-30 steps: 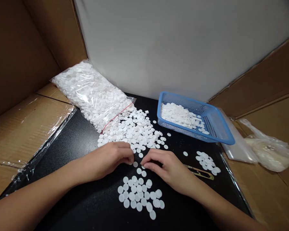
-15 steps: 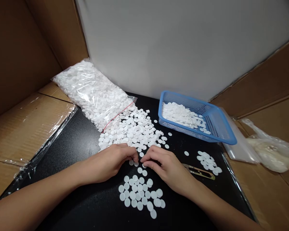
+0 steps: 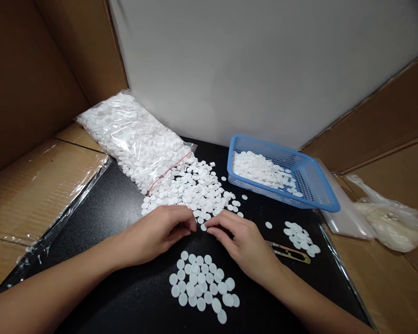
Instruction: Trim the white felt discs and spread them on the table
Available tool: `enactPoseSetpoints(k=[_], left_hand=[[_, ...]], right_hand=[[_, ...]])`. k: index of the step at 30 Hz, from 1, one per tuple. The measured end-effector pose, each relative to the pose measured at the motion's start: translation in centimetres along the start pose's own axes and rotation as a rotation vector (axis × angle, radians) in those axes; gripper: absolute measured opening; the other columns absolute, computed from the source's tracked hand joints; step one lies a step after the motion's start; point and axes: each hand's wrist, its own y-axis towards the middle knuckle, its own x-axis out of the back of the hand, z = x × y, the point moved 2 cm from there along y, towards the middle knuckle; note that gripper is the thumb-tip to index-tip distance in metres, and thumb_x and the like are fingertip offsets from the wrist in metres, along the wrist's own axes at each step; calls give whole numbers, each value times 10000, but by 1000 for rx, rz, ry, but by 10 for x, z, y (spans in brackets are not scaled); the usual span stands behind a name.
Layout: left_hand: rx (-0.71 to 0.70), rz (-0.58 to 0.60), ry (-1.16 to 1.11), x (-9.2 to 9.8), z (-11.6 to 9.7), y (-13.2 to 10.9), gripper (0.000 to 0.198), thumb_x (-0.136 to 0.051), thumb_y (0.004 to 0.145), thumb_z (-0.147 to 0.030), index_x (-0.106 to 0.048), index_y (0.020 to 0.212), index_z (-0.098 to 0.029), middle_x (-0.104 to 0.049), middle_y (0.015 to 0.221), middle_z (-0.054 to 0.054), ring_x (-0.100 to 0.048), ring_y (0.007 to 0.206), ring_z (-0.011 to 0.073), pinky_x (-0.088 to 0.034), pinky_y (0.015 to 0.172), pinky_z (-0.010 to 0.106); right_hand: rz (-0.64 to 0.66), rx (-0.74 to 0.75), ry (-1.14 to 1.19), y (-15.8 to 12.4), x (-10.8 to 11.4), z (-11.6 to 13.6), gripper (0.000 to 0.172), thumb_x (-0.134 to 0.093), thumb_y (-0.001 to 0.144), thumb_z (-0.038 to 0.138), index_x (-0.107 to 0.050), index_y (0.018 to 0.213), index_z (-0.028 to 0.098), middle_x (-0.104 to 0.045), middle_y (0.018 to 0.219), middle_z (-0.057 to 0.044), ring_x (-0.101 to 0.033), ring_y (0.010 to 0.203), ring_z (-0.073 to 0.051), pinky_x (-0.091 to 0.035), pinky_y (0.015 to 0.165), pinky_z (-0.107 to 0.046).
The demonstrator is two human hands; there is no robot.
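Observation:
My left hand [image 3: 163,231] hovers low over the black table at the near edge of a loose pile of white discs [image 3: 198,190]. Its fingers are curled, the thumb apart from them, and no disc shows between them. Across a small gap, my right hand [image 3: 242,239] has thumb and index finger brought close together, the tips at a single white disc [image 3: 204,227]. Nearer to me lies a separate group of several white discs [image 3: 197,284], flat and partly overlapping. The pile spills from the mouth of a clear zip bag [image 3: 135,134] filled with discs.
A blue plastic basket [image 3: 322,202] holding more discs stands at back right. Right of my right hand lie a thread snipper [image 3: 289,253], a lone disc [image 3: 268,225] and a small disc cluster [image 3: 301,237]. A knotted plastic bag [image 3: 392,225] rests on cardboard beyond the table edge.
The loose discs between my hands have been moved toward me and joined the near group. My hands remain by the pile, and the left thumb has come apart from its fingers.

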Motion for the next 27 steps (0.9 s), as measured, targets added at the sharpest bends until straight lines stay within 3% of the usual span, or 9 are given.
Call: enactPoseSetpoints(k=[3, 6, 8, 12, 16, 22, 27], left_hand=[[16, -107, 182, -2, 6, 4, 134, -607, 915, -86, -642, 985, -194, -624, 957, 16, -608, 862, 181, -450, 723, 266], [30, -74, 319, -8, 9, 7, 140, -656, 888, -91, -655, 998, -178, -598, 976, 34, -610, 888, 211, -466, 731, 299], [25, -72, 371, -10, 9, 10, 119, -657, 885, -80, -656, 968, -165, -594, 952, 36, -612, 879, 217, -470, 733, 311], [-10, -108, 363, -9, 8, 11, 112, -663, 872, -59, -647, 897, -167, -602, 907, 21, -617, 839, 199, -469, 717, 295], [-61, -98, 332, -9, 6, 10, 122, -646, 876, -41, -656, 864, -163, -619, 860, 13, -626, 791, 174, -471, 699, 270], [-178, 44, 373, -7, 0, 3, 157, -618, 891, -52, -705, 827, -166, -623, 842, 24, -614, 755, 164, -461, 671, 255], [-82, 189, 150, 9, 2, 0, 167, -663, 897, -114, -755, 1000, -208, -652, 979, 36, -658, 864, 169, -493, 756, 244]], right_hand=[[-19, 26, -130, 3, -8, -5, 103, -653, 920, 126, -641, 995, 196, -627, 894, -28, -621, 723, -162, -507, 643, -271], [-53, 111, -272, 4, -14, -4, 135, -677, 913, 150, -624, 1035, 175, -612, 924, -50, -623, 787, -190, -522, 671, -291], [-93, 189, -368, 3, -17, -2, 40, -613, 950, 134, -625, 974, 163, -606, 886, -54, -614, 810, -201, -518, 696, -301], [-114, 319, -584, 0, -20, 1, 219, -481, 987, 72, -614, 836, 159, -594, 802, -55, -571, 742, -196, -462, 640, -303], [-133, 382, -732, -2, -21, 3, 277, -443, 935, -18, -590, 781, 159, -569, 750, -45, -529, 687, -183, -412, 593, -297], [-93, 382, -819, 7, -24, 9, 278, -429, 868, -76, -581, 806, 148, -560, 724, -60, -529, 675, -198, -413, 576, -294], [-39, 331, -767, 16, -22, 12, 307, -438, 838, -92, -587, 775, 168, -590, 728, -68, -566, 687, -210, -425, 561, -291]])
